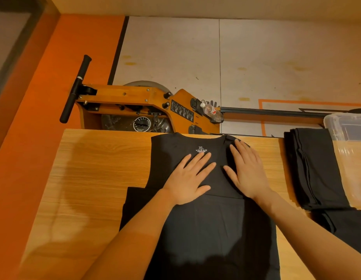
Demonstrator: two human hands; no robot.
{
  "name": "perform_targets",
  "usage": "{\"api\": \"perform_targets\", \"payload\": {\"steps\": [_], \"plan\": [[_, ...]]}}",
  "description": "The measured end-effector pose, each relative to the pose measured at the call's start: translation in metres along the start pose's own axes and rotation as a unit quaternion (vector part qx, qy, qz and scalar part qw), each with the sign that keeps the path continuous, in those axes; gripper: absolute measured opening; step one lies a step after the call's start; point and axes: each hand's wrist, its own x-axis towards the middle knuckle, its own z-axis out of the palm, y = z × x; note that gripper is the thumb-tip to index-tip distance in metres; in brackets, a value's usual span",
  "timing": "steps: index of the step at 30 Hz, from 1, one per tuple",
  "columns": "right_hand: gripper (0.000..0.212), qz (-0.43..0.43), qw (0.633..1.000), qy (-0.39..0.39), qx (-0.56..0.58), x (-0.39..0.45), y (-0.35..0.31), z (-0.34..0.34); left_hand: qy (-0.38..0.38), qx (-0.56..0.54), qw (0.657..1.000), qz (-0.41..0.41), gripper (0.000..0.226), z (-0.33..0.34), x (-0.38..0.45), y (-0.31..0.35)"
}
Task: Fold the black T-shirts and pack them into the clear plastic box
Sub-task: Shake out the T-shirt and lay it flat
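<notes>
Pressing flat, your left hand (188, 178) and right hand (247, 170) lay side by side, fingers straight and holding nothing, on the partly folded black cotton T-shirt (206, 223) spread on the pale wooden table (99, 178). Well to your right sat a stack of folded black shirts (315, 168), touching the clear plastic storage box (345, 126) at the table's far corner.
</notes>
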Motion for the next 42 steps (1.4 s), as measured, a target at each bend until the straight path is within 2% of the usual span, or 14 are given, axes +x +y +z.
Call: {"api": "perform_targets", "payload": {"steps": [2,8,11,14,18,21,27,30,32,34,36,37,39,42], "plan": [[0.073,-0.018,1.000,-0.009,-0.011,-0.005,-0.001,0.005,0.009,0.011,1.000,-0.025,0.068,-0.002,0.002,-0.003],[0.088,0.009,1.000,-0.018,-0.020,-0.003,0.008,0.008,0.004,0.007,0.996,-0.088,0.069,-0.009,0.004,-0.020],[0.083,0.018,1.000,-0.010,-0.001,-0.008,0.008,0.002,0.015,-0.019,0.992,-0.120,0.067,-0.015,-0.002,-0.028],[0.072,0.039,0.999,0.009,0.029,-0.022,0.003,-0.002,0.053,-0.058,0.979,-0.187,0.060,-0.021,-0.014,-0.032],[0.051,0.098,0.992,0.045,0.063,-0.047,0.000,-0.010,0.061,-0.095,0.949,-0.296,0.055,-0.029,-0.048,-0.039],[0.044,0.150,0.985,0.063,0.053,-0.072,0.003,-0.015,0.053,-0.111,0.927,-0.356,0.050,-0.032,-0.085,-0.043],[0.039,0.270,0.958,0.045,0.086,-0.121,-0.002,-0.012,-0.007,-0.087,0.929,-0.358,0.044,-0.020,-0.143,-0.034],[0.032,0.342,0.926,0.058,0.149,-0.135,-0.003,-0.007,-0.010,-0.101,0.922,-0.372,0.043,-0.015,-0.154,-0.031],[0.029,0.406,0.880,0.077,0.234,-0.138,-0.003,-0.005,0.023,-0.133,0.898,-0.419,0.046,-0.018,-0.154,-0.028],[0.027,0.454,0.833,0.083,0.306,-0.137,-0.004,-0.005,0.061,-0.188,0.854,-0.481,0.046,-0.022,-0.151,-0.028],[0.014,0.457,0.820,0.075,0.337,-0.135,-0.003,-0.004,0.079,-0.252,0.795,-0.547,0.039,-0.024,-0.147,-0.034],[0.024,0.454,0.817,0.072,0.349,-0.134,-0.001,-0.002,0.077,-0.273,0.772,-0.569,0.032,-0.022,-0.145,-0.038],[0.031,0.450,0.809,0.077,0.370,-0.134,-0.002,-0.003,0.067,-0.291,0.753,-0.586,0.019,-0.019,-0.144,-0.046],[0.032,0.452,0.790,0.093,0.405,-0.134,-0.006,-0.006,0.076,-0.323,0.744,-0.580,0.031,-0.011,-0.144,-0.053]]}}
